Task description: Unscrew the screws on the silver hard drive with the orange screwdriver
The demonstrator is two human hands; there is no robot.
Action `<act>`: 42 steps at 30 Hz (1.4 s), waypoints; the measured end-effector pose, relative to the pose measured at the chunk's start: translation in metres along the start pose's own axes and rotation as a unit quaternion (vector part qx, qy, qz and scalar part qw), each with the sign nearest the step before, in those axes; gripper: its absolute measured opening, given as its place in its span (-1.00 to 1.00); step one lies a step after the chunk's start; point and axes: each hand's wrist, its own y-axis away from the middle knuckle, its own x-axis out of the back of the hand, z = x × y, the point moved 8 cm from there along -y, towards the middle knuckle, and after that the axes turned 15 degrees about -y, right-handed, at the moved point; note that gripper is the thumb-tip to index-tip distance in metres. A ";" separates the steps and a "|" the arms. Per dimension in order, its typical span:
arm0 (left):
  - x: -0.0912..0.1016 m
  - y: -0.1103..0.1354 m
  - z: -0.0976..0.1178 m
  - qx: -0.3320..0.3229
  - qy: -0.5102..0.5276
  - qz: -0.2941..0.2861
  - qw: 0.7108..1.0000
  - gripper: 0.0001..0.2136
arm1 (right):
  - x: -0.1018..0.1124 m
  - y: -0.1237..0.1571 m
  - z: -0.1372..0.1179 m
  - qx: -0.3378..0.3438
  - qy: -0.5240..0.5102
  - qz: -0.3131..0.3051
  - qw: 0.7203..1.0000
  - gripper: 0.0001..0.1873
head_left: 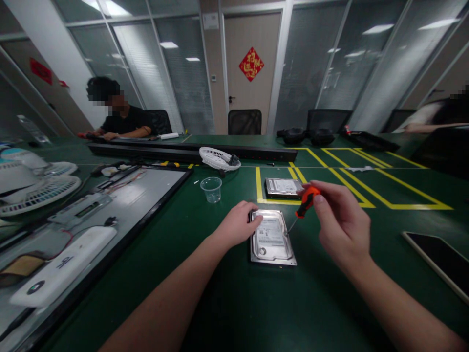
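A silver hard drive (pixel 271 239) lies label up on the green table in front of me. My left hand (pixel 240 224) grips its far left corner, thumb on the top cover and fingers over the edge. In my right hand (pixel 340 220) is a screwdriver (pixel 308 201) with an orange and black handle, pinched between thumb and fingers. It is tilted, and its thin shaft points down to the right edge of the drive; whether the tip sits in a screw is too small to tell. Behind it, a second hard drive (pixel 283 187) rests inside a yellow taped outline.
A clear plastic cup (pixel 211 189) and a white fan grille (pixel 219 160) stand beyond my left hand. A large panel (pixel 135 195) with a white device (pixel 66 266) fills the left. A phone (pixel 443 264) lies at right. A person (pixel 126 117) sits across the table.
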 end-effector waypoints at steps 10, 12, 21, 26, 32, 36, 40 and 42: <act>0.000 0.000 0.000 0.000 0.001 0.002 1.000 -0.68 | 0.002 -0.002 -0.001 0.032 0.072 -0.001 0.997 -0.64; 0.000 0.000 0.000 0.001 0.001 0.002 1.000 -0.68 | 0.002 -0.003 -0.002 0.038 0.091 -0.011 0.995 -0.64; 0.001 0.000 0.001 -0.001 -0.004 0.003 1.000 -0.70 | 0.000 -0.002 -0.004 0.033 0.058 -0.017 0.998 -0.64; 0.000 0.000 0.000 -0.006 -0.005 0.007 1.000 -0.70 | -0.004 0.000 -0.002 0.019 0.010 -0.029 0.999 -0.57; 0.000 0.001 0.000 -0.001 -0.002 0.003 1.000 -0.69 | -0.004 0.000 -0.002 0.007 0.018 -0.021 1.000 -0.56; 0.000 0.001 0.000 -0.002 0.001 0.006 1.000 -0.69 | -0.003 -0.001 -0.001 0.030 0.053 -0.025 0.998 -0.51; 0.000 0.001 0.000 0.001 0.000 0.004 1.000 -0.69 | -0.002 -0.001 0.000 0.037 0.062 -0.039 0.997 -0.51; 0.000 0.001 0.000 0.002 -0.002 0.002 1.000 -0.69 | -0.002 -0.002 -0.001 0.040 0.061 -0.038 0.997 -0.53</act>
